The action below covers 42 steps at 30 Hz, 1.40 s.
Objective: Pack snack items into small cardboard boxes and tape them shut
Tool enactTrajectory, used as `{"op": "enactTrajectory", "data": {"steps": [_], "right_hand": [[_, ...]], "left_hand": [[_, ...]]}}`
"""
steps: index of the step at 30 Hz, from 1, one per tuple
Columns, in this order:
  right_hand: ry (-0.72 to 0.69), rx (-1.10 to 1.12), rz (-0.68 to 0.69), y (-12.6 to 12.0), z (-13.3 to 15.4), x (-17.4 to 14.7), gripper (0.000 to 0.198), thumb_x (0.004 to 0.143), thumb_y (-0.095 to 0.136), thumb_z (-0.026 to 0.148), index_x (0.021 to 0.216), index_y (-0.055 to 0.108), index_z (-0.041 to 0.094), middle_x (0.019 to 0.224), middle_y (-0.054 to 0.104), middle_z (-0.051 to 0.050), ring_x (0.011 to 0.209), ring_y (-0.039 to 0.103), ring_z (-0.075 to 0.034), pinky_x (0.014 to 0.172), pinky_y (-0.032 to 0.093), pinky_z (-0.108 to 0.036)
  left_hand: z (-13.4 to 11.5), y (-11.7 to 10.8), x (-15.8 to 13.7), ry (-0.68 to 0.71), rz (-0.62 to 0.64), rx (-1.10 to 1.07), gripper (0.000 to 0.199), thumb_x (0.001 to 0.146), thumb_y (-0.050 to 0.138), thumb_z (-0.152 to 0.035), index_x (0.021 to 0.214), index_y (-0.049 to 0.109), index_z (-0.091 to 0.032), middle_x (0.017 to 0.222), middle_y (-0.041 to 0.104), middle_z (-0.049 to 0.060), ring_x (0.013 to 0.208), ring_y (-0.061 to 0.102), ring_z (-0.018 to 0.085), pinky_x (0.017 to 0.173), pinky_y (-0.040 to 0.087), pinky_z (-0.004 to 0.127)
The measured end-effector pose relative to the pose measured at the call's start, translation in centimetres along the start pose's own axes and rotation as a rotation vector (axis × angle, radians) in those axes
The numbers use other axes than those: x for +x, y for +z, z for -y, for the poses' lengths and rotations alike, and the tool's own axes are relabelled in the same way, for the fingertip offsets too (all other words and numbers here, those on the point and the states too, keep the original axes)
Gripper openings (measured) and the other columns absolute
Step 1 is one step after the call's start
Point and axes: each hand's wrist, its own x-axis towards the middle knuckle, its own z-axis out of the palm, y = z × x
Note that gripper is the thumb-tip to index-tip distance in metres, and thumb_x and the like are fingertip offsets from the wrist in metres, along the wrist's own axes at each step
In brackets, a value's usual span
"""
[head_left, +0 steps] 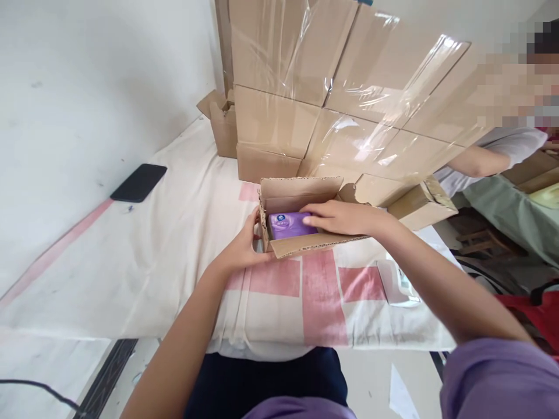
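A small open cardboard box (301, 244) sits on a white cloth with pink squares (174, 256). Inside it lies a purple packet (286, 224) with a blue logo. My left hand (244, 247) grips the box's left end, thumb on the near wall. My right hand (343, 216) reaches over the box from the right, its fingertips resting on the purple packet. The box's flaps stand open at the back and right.
A tall stack of taped cardboard boxes (340, 87) rises just behind the small box. A black flat pad (138, 182) lies at the left on the cloth. Another person's arm (476, 160) shows at the right. A clear tape piece (395, 282) lies at the right.
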Motion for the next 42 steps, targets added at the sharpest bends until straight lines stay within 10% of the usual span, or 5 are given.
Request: {"op": "enactTrajectory", "data": {"steps": [5,14,21,27,42], "right_hand": [[0.079,0.338,-1.291,4.4,-5.8,-4.4,0.048,0.102,0.034,0.055,0.134,0.056,0.027,0.13,0.066,-0.011,0.118,0.064,-0.029,0.1,0.051,-0.049],[-0.171,0.325,-0.871,12.1,-5.4,-3.1,0.1,0.089,-0.017,0.074,0.124,0.066,0.03,0.139,0.063,-0.01,0.14,0.049,-0.035,0.118,0.034,-0.059],[-0.032,0.472,-0.913,12.9,-4.8,-3.1,0.072,0.099,0.029,0.049,0.163,0.004,0.028,0.168,0.029,-0.013,0.148,0.042,-0.029,0.109,0.047,-0.051],[-0.103,0.416,-0.947,12.3,-6.0,-3.6,0.041,0.097,0.039,0.055,0.113,0.071,0.035,0.129,0.069,-0.008,0.142,0.047,-0.034,0.115,0.037,-0.062],[-0.289,0.533,-0.945,12.3,-6.8,-2.6,0.047,0.102,0.039,0.06,0.107,0.072,0.028,0.143,0.062,-0.006,0.134,0.051,-0.033,0.117,0.033,-0.057]], "left_hand": [[-0.2,-0.3,-0.2,0.066,0.008,0.114,0.116,0.077,0.085,-0.045,0.161,0.004,-0.047,0.171,0.001,0.011,0.157,0.019,0.041,0.114,0.044,0.06],[-0.7,0.2,0.0,0.258,-0.248,0.054,0.066,0.083,0.07,-0.066,0.136,0.042,-0.038,0.165,0.021,0.01,0.157,0.022,0.038,0.118,0.037,0.063],[-2.4,1.3,-0.9,0.092,-0.315,-0.071,0.071,0.079,0.06,-0.074,0.136,0.036,-0.041,0.155,0.036,0.006,0.147,0.037,0.037,0.117,0.038,0.062],[-2.7,1.6,-1.5,0.117,-0.309,-0.015,0.085,0.076,0.066,-0.066,0.151,0.03,-0.048,0.149,0.037,0.005,0.147,0.032,0.037,0.124,0.027,0.064],[-3.2,0.2,-0.3,0.426,-0.334,0.411,0.031,0.094,0.053,-0.052,0.097,0.068,-0.024,0.122,0.067,0.011,0.128,0.05,0.037,0.111,0.035,0.065]]}}
